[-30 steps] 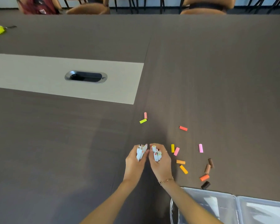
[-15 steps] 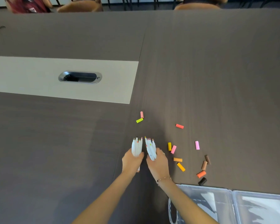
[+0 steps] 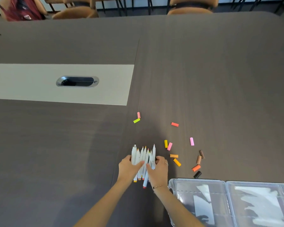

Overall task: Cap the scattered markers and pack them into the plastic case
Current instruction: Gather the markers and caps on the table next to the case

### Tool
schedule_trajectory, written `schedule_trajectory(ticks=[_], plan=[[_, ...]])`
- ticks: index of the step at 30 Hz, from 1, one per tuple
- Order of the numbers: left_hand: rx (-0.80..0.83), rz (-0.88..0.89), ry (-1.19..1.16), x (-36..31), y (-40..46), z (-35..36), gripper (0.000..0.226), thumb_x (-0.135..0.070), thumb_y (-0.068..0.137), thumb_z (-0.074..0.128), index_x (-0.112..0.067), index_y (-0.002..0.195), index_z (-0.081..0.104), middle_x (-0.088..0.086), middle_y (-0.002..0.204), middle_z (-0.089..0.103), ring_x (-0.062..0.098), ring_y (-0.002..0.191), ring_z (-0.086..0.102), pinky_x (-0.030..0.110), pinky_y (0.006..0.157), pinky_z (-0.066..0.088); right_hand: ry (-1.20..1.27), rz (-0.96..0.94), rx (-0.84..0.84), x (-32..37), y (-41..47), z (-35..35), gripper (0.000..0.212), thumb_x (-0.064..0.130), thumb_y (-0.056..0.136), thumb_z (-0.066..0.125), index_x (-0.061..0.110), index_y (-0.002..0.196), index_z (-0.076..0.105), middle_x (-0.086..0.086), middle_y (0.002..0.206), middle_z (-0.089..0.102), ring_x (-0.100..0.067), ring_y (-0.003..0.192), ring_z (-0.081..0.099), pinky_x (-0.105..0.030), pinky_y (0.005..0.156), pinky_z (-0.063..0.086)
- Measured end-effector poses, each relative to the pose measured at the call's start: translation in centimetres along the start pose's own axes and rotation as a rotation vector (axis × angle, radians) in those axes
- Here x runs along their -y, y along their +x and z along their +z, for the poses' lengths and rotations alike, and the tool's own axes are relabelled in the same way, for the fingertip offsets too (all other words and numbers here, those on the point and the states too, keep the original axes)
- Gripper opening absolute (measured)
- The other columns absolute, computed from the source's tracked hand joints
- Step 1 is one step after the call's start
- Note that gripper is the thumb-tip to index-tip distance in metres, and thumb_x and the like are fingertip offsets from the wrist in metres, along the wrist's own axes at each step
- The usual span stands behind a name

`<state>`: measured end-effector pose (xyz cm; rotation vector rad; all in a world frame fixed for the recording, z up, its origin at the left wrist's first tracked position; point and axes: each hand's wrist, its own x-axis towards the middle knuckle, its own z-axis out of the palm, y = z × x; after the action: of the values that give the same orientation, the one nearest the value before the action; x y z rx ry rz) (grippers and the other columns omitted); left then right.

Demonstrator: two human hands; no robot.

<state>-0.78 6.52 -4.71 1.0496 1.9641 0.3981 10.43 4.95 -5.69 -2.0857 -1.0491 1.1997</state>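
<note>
My clear plastic case (image 3: 223, 203) lies open at my right. My left hand (image 3: 127, 169) and right hand (image 3: 157, 171) pinch the uncapped markers (image 3: 143, 158) together on the table (image 3: 220, 79); loose caps (image 3: 177, 162) may roll off, or tips smear.

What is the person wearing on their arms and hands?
Both forearms are bare, with no sleeves showing. The right hand has a thin ring on one finger and a fine chain bracelet at the wrist. The left hand wears nothing.
</note>
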Motion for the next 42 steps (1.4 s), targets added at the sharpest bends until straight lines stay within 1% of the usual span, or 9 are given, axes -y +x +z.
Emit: schedule_trajectory(ticks=[4, 12, 16, 19, 21, 25, 34, 38, 42], plan=[[-0.081, 0.093, 0.043, 1.2, 0.1, -0.2, 0.032, -0.033, 0.074, 0.077, -0.011, 0.085, 0.058, 0.002, 0.083, 0.06, 0.013, 0.074, 0.056, 0.016, 0.058, 0.039, -0.083, -0.094, 0.018, -0.6, -0.4, -0.8, 0.041, 0.023, 0.087, 0.065, 0.011, 0.121, 0.048, -0.007, 0.119, 0.051, -0.018, 0.103, 0.055, -0.026, 0.094, 0.047], [-0.082, 0.183, 0.126, 2.2, -0.8, -1.5, 0.054, -0.036, 0.081, 0.072, -0.019, 0.125, 0.047, -0.003, 0.117, 0.048, 0.008, 0.093, 0.054, 0.017, 0.078, 0.051, -0.404, -0.338, 0.187, -1.2, -1.0, -3.9, 0.046, 0.03, 0.094, 0.053, 0.015, 0.134, 0.038, -0.003, 0.136, 0.042, -0.016, 0.124, 0.046, -0.02, 0.104, 0.037], [-0.102, 0.552, 0.559, 4.3, -0.9, -2.2, 0.075, -0.06, 0.082, 0.056, -0.023, 0.143, 0.032, -0.001, 0.149, 0.032, 0.015, 0.133, 0.036, 0.03, 0.105, 0.038, -0.699, -0.629, 0.403, -2.2, -0.7, -4.6, 0.083, 0.051, 0.086, 0.058, 0.024, 0.149, 0.012, 0.0, 0.159, 0.002, -0.021, 0.146, 0.006, -0.025, 0.11, 0.028], [0.069, 0.889, 0.784, 5.9, 0.6, -2.6, 0.091, -0.076, 0.082, 0.038, -0.027, 0.152, 0.006, 0.0, 0.16, 0.001, 0.019, 0.147, -0.004, 0.039, 0.12, 0.003, -0.837, -0.773, 0.512, -3.7, 0.6, -4.3, 0.109, 0.063, 0.076, 0.06, 0.028, 0.147, -0.016, 0.0, 0.155, -0.025, -0.023, 0.141, -0.024, -0.027, 0.11, 0.007], [0.169, 1.03, 0.929, 6.5, 1.5, -2.7, 0.094, -0.078, 0.083, 0.033, -0.024, 0.152, 0.0, 0.002, 0.16, -0.004, 0.02, 0.146, -0.011, 0.038, 0.117, -0.003, -0.908, -0.881, 0.492, -4.5, 1.2, -3.9, 0.115, 0.07, 0.072, 0.055, 0.026, 0.146, -0.022, -0.005, 0.156, -0.017, -0.027, 0.142, -0.016, -0.033, 0.112, 0.003], [0.158, 1.046, 0.999, 7.2, 2.4, -2.5, 0.085, -0.069, 0.09, 0.031, -0.017, 0.153, 0.007, 0.007, 0.16, 0.001, 0.025, 0.146, -0.004, 0.038, 0.117, -0.002, -0.923, -0.978, 0.346, -5.0, 2.1, -3.1, 0.121, 0.077, 0.068, 0.054, 0.012, 0.149, -0.005, -0.012, 0.151, 0.03, -0.031, 0.136, 0.035, -0.036, 0.104, 0.038], [0.156, 1.003, 0.969, 7.6, 0.5, -1.7, 0.079, -0.061, 0.094, 0.031, -0.01, 0.152, 0.009, 0.006, 0.159, 0.011, 0.02, 0.147, 0.008, 0.04, 0.118, 0.003, -0.968, -1.042, 0.297, -5.4, 1.6, -2.6, 0.111, 0.061, 0.076, 0.062, 0.006, 0.15, -0.001, -0.009, 0.149, 0.038, -0.026, 0.137, 0.034, -0.038, 0.108, 0.036], [0.199, 1.057, 1.005, 5.9, 1.6, -2.3, 0.08, -0.062, 0.092, 0.036, -0.012, 0.151, 0.017, 0.005, 0.158, 0.015, 0.019, 0.146, 0.011, 0.039, 0.116, 0.01, -1.043, -1.009, 0.277, -5.5, 1.9, -2.9, 0.095, 0.071, 0.079, 0.048, 0.007, 0.145, 0.025, -0.008, 0.15, 0.036, -0.025, 0.138, 0.034, -0.043, 0.11, 0.032], [0.223, 1.03, 1.038, 5.7, 2.4, -2.2, 0.078, -0.061, 0.094, 0.032, -0.012, 0.152, 0.013, 0.005, 0.159, 0.013, 0.018, 0.147, 0.005, 0.037, 0.117, 0.006, -0.965, -0.967, 0.252, -5.1, 1.6, -2.5, 0.096, 0.067, 0.066, 0.067, 0.01, 0.138, 0.036, -0.007, 0.142, 0.048, -0.024, 0.129, 0.047, -0.034, 0.103, 0.036]])
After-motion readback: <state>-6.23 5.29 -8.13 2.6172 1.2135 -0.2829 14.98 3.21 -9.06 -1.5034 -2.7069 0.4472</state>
